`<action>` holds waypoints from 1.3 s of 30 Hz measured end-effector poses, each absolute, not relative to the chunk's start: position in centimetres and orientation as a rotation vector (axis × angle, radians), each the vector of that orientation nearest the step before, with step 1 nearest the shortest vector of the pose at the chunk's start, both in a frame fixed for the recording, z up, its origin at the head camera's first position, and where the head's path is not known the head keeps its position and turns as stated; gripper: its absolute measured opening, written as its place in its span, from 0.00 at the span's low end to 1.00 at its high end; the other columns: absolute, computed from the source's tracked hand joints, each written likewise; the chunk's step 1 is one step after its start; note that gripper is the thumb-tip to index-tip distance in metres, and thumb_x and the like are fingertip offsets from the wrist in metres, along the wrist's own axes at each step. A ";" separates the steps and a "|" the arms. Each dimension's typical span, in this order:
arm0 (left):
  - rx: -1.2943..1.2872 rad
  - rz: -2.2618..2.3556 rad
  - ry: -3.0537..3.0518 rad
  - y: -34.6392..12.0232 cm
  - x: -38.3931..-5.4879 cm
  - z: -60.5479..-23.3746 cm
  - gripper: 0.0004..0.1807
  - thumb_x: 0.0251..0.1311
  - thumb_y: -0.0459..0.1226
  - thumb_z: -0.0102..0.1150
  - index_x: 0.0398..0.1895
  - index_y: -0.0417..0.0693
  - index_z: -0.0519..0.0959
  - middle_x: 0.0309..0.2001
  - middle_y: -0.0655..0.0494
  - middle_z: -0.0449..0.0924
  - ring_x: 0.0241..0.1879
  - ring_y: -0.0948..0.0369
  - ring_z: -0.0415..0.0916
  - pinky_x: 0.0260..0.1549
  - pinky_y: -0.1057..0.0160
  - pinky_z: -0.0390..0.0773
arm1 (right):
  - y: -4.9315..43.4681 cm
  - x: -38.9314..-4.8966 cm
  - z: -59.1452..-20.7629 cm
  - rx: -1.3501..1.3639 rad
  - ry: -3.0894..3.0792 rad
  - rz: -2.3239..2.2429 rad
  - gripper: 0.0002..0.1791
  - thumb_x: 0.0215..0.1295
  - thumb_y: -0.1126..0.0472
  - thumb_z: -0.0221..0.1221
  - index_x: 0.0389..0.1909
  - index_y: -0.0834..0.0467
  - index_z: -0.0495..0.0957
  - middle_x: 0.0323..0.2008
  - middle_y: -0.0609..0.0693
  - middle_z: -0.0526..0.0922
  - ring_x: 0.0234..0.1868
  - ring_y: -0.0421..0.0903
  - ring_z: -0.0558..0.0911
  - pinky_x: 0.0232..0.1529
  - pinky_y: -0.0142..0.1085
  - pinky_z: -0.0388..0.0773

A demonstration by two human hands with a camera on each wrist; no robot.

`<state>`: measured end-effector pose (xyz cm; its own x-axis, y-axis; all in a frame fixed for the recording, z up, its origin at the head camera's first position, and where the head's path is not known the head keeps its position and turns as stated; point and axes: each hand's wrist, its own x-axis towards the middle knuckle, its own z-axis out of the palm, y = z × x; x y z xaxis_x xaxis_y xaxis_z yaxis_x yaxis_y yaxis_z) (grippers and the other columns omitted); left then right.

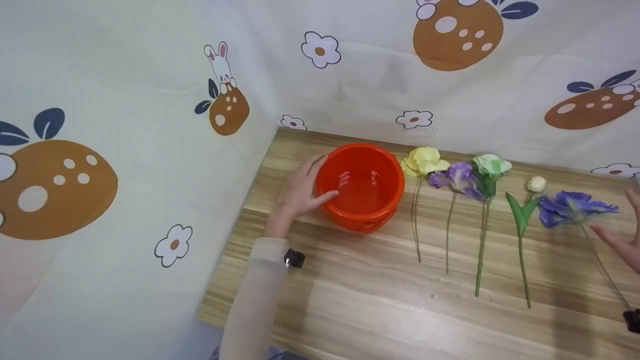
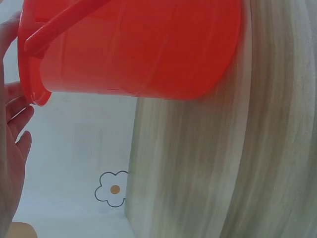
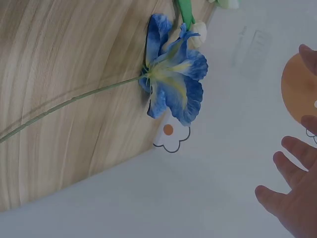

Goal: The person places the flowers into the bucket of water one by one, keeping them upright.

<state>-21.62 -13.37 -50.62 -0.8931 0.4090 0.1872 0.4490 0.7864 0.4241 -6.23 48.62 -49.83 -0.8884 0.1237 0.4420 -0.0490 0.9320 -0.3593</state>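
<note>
An orange-red plastic bucket (image 1: 367, 220) stands upright on the wooden table, its inside bare. My left hand (image 1: 300, 187) is at the bucket's left side, thumb overlapping the rim and the other fingers straight along the outside. In the left wrist view its fingers (image 2: 21, 116) extend past the rim of the bucket (image 2: 143, 49). At the right edge of the head view, my right hand (image 1: 631, 235) is partly cut off, with fingers spread and nothing held. Nearest to it lies a blue-violet artificial flower (image 1: 572, 207) on a long stem, also seen as the blue flower (image 3: 181, 82).
Between bucket and blue flower lie a yellow flower (image 1: 425, 161), a purple flower (image 1: 457, 179), a pale green flower (image 1: 492, 165) and a white tulip (image 1: 536, 184), stems toward me. Patterned cloth (image 1: 350, 95) hangs behind the table (image 1: 370, 280) and on its left.
</note>
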 end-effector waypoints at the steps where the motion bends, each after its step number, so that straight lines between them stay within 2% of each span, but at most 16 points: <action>1: -0.697 -0.728 -2.886 -13.4 -21.6 -50.8 0.48 0.51 0.68 0.50 0.73 0.59 0.54 0.71 0.61 0.55 0.68 0.57 0.56 0.63 0.48 0.64 | 48.6 -6.2 -49.9 -0.055 -2.620 0.509 0.57 0.50 0.19 0.38 0.71 0.58 0.55 0.69 0.68 0.55 0.71 0.65 0.52 0.69 0.60 0.45; 9: -0.696 -0.778 -2.870 -13.9 -21.3 -51.7 0.45 0.53 0.59 0.59 0.73 0.59 0.55 0.71 0.60 0.56 0.69 0.58 0.54 0.63 0.49 0.64 | 48.9 -5.7 -50.7 -0.081 -2.599 0.611 0.55 0.52 0.22 0.44 0.70 0.59 0.57 0.70 0.66 0.56 0.72 0.64 0.51 0.68 0.61 0.44; 16: -0.742 -0.813 -2.863 -14.6 -21.3 -51.9 0.43 0.55 0.60 0.55 0.73 0.61 0.54 0.72 0.59 0.55 0.70 0.52 0.54 0.65 0.45 0.60 | 49.4 -5.5 -51.9 -0.138 -2.567 0.661 0.58 0.48 0.21 0.45 0.68 0.62 0.59 0.69 0.67 0.56 0.71 0.63 0.52 0.70 0.58 0.44; 18: -0.749 -0.844 -2.856 -14.7 -21.4 -52.1 0.43 0.55 0.60 0.55 0.73 0.62 0.55 0.72 0.60 0.54 0.70 0.50 0.54 0.65 0.44 0.59 | 49.8 -5.4 -52.5 -0.176 -2.564 0.705 0.54 0.52 0.25 0.49 0.68 0.63 0.59 0.69 0.67 0.55 0.72 0.63 0.51 0.70 0.58 0.43; 21: -0.744 -0.903 -2.847 -14.8 -21.5 -52.2 0.42 0.54 0.58 0.58 0.73 0.64 0.55 0.73 0.64 0.53 0.70 0.50 0.54 0.65 0.43 0.60 | 52.2 -5.6 -55.3 -0.251 -2.579 0.740 0.50 0.54 0.31 0.57 0.70 0.58 0.58 0.71 0.63 0.54 0.73 0.59 0.49 0.71 0.56 0.40; 23: -0.736 -0.925 -2.846 -14.7 -21.5 -52.2 0.43 0.54 0.55 0.60 0.73 0.64 0.55 0.73 0.66 0.53 0.70 0.50 0.53 0.64 0.43 0.60 | 55.3 -6.0 -58.8 -0.296 -2.594 0.725 0.47 0.55 0.37 0.61 0.71 0.54 0.57 0.72 0.60 0.52 0.73 0.58 0.48 0.71 0.57 0.39; 25: -0.722 -0.944 -2.850 -14.7 -21.5 -52.2 0.43 0.54 0.56 0.60 0.73 0.66 0.54 0.73 0.68 0.52 0.71 0.52 0.52 0.64 0.43 0.60 | 58.5 -6.5 -62.6 -0.316 -2.619 0.692 0.47 0.55 0.38 0.61 0.72 0.49 0.54 0.73 0.56 0.50 0.74 0.56 0.46 0.71 0.56 0.38; 28: -0.712 -0.956 -2.857 -14.8 -21.4 -52.3 0.42 0.54 0.60 0.57 0.72 0.68 0.53 0.73 0.69 0.51 0.71 0.54 0.51 0.64 0.44 0.60 | 61.4 -6.7 -66.3 -0.298 -2.595 0.706 0.42 0.58 0.45 0.62 0.72 0.49 0.55 0.73 0.55 0.52 0.74 0.55 0.48 0.71 0.57 0.40; 30: -0.719 -0.975 -2.849 -14.8 -21.4 -52.3 0.42 0.54 0.60 0.57 0.72 0.67 0.54 0.73 0.67 0.52 0.71 0.54 0.51 0.64 0.43 0.60 | 60.7 -6.2 -66.0 -0.340 -2.584 0.723 0.40 0.60 0.50 0.62 0.71 0.50 0.57 0.72 0.55 0.54 0.74 0.54 0.50 0.72 0.54 0.43; 33: -0.743 -1.006 -2.825 -14.9 -21.5 -52.3 0.42 0.54 0.56 0.60 0.72 0.64 0.55 0.72 0.63 0.54 0.71 0.54 0.52 0.65 0.43 0.58 | 56.7 -5.1 -62.1 -0.463 -2.569 0.798 0.37 0.60 0.58 0.63 0.69 0.57 0.60 0.68 0.64 0.60 0.70 0.59 0.57 0.70 0.54 0.51; 36: -0.761 -1.033 -2.796 -14.9 -21.5 -52.5 0.42 0.54 0.52 0.62 0.72 0.62 0.57 0.72 0.61 0.56 0.71 0.53 0.53 0.66 0.44 0.57 | 52.6 -4.0 -57.7 -0.634 -2.621 0.886 0.37 0.61 0.58 0.61 0.69 0.62 0.58 0.67 0.69 0.59 0.70 0.63 0.57 0.70 0.51 0.53; 39: -0.754 -1.057 -2.783 -14.9 -21.6 -52.6 0.42 0.54 0.51 0.63 0.72 0.61 0.57 0.72 0.59 0.57 0.71 0.53 0.53 0.66 0.44 0.56 | 51.0 -3.3 -56.3 -0.751 -2.664 0.989 0.37 0.66 0.55 0.56 0.71 0.63 0.53 0.70 0.66 0.54 0.72 0.60 0.53 0.72 0.48 0.49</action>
